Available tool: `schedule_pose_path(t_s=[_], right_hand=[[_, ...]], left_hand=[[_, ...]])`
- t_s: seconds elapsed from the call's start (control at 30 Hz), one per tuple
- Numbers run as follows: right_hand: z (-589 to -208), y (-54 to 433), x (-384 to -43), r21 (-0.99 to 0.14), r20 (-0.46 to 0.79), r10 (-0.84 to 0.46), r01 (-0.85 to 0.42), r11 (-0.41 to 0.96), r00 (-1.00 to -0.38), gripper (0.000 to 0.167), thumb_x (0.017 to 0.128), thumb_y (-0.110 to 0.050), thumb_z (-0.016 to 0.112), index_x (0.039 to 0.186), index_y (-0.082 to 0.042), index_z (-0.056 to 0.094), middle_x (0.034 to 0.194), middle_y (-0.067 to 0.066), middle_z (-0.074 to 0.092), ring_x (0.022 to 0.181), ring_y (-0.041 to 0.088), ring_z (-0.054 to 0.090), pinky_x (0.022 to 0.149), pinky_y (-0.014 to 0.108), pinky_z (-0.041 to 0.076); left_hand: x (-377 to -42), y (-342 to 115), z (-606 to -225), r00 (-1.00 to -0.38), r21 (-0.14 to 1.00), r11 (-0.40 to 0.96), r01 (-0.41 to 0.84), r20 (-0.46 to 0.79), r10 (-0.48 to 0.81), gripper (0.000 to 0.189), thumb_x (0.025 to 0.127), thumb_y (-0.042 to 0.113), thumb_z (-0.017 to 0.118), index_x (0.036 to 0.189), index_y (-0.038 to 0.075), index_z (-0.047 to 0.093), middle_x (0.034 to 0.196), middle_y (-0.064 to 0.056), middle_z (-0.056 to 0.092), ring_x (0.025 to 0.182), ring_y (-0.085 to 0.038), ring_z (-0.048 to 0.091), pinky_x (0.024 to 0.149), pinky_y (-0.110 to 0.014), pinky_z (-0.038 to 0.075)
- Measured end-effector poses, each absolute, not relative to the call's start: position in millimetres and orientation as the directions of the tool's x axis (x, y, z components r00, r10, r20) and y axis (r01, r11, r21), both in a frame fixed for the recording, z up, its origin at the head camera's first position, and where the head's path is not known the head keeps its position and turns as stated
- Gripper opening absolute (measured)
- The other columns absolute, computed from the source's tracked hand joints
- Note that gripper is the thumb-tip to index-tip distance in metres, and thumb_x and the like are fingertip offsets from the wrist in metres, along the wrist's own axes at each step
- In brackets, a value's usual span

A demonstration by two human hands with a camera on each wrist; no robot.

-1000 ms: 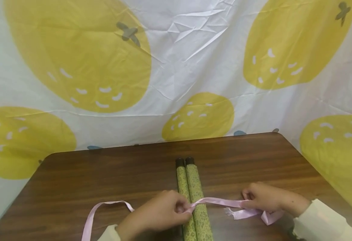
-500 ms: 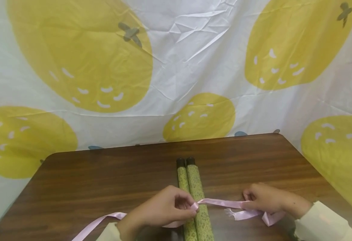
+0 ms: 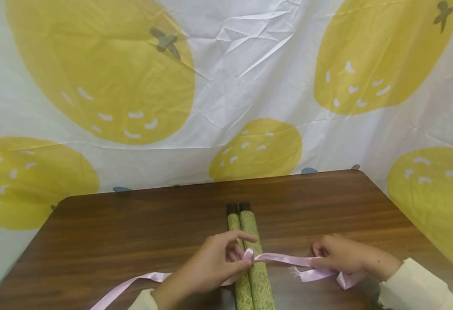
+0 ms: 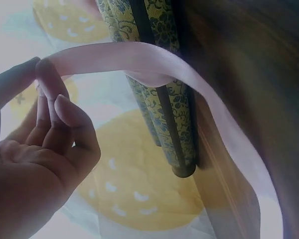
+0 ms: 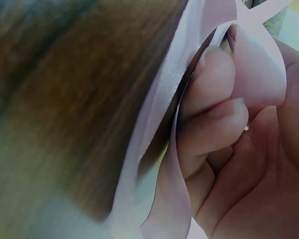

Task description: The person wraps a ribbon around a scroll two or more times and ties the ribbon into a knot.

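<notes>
Two scroll-like rolls with yellow-green floral covering and black end caps lie side by side on the table. A pink satin ribbon crosses over them. Right above the rolls, my left hand pinches the ribbon in a small fold, its index finger raised; in the left wrist view the ribbon runs from the fingertips across the rolls. To the right, my right hand holds the other stretch taut. The right wrist view has the ribbon looped over curled fingers.
The brown wood-grain table extends around the rolls. Behind it hangs a white cloth printed with yellow fruit. A long tail of the ribbon trails left over the table; a frayed end lies by the right hand.
My left hand has shifted slightly right and up over the rolls, its index finger now lifted and the ribbon folded upright at the thumb. The right hand stays in place.
</notes>
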State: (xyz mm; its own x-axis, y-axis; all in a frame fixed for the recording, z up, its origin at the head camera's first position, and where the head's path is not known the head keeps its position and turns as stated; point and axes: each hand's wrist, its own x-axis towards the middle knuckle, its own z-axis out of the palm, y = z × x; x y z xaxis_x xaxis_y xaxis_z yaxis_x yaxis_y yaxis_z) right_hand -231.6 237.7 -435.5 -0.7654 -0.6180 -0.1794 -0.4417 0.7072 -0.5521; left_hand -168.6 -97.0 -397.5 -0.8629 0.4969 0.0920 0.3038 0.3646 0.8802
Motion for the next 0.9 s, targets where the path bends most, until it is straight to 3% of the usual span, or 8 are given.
schedule_pose_path(t_s=[0.23,0.47,0.53,0.7,0.9], right_hand=[[-438,240,-229,-0.543,-0.176,-0.607,-0.438,0.717,-0.775,0.033,0.092,-0.04,0.069,0.07,-0.02,0.055,0.06,-0.015,0.043,0.053,-0.001,0.039,0.049,0.019,0.033],[-426,247,-232,-0.587,-0.173,-0.626,-0.431,0.686,-0.76,0.023,0.094,-0.035,0.068,0.079,-0.019,0.061,0.064,-0.013,0.05,0.051,-0.001,0.045,0.047,0.02,0.039],[-416,251,-228,-0.528,-0.133,-0.606,-0.462,0.713,-0.784,0.017,0.093,-0.031,0.069,0.082,-0.021,0.062,0.066,-0.013,0.053,0.052,-0.001,0.047,0.048,0.02,0.041],[-390,256,-207,-0.258,0.016,-0.477,-0.464,0.847,-0.879,0.013,0.089,-0.031,0.073,0.083,-0.03,0.061,0.067,-0.019,0.052,0.06,-0.003,0.045,0.052,0.021,0.039],[-384,260,-187,-0.178,0.053,-0.431,-0.433,0.884,-0.901,0.015,0.086,-0.029,0.076,0.08,-0.029,0.061,0.066,-0.018,0.049,0.058,-0.002,0.042,0.051,0.022,0.036]], left_hand=[[-166,-94,-397,-0.859,0.844,0.395,0.363,0.139,0.493,0.011,0.09,0.015,0.073,0.097,0.008,0.077,0.081,0.001,0.071,0.068,0.0,0.059,0.063,-0.018,0.052],[-165,-94,-395,-0.868,0.803,0.434,0.409,0.195,0.456,0.009,0.091,0.017,0.073,0.093,0.01,0.078,0.08,0.002,0.07,0.062,0.001,0.055,0.054,-0.019,0.049],[-165,-94,-395,-0.867,0.791,0.442,0.423,0.21,0.453,0.009,0.091,0.018,0.073,0.092,0.01,0.078,0.083,0.002,0.069,0.063,0.001,0.055,0.054,-0.02,0.049],[-165,-94,-394,-0.855,0.769,0.447,0.458,0.243,0.459,0.008,0.091,0.016,0.074,0.094,0.01,0.078,0.091,0.001,0.067,0.07,0.001,0.059,0.061,-0.02,0.053],[-164,-91,-394,-0.848,0.756,0.458,0.468,0.238,0.474,0.007,0.09,0.015,0.074,0.094,0.01,0.078,0.093,0.001,0.069,0.071,0.001,0.059,0.062,-0.019,0.053]])
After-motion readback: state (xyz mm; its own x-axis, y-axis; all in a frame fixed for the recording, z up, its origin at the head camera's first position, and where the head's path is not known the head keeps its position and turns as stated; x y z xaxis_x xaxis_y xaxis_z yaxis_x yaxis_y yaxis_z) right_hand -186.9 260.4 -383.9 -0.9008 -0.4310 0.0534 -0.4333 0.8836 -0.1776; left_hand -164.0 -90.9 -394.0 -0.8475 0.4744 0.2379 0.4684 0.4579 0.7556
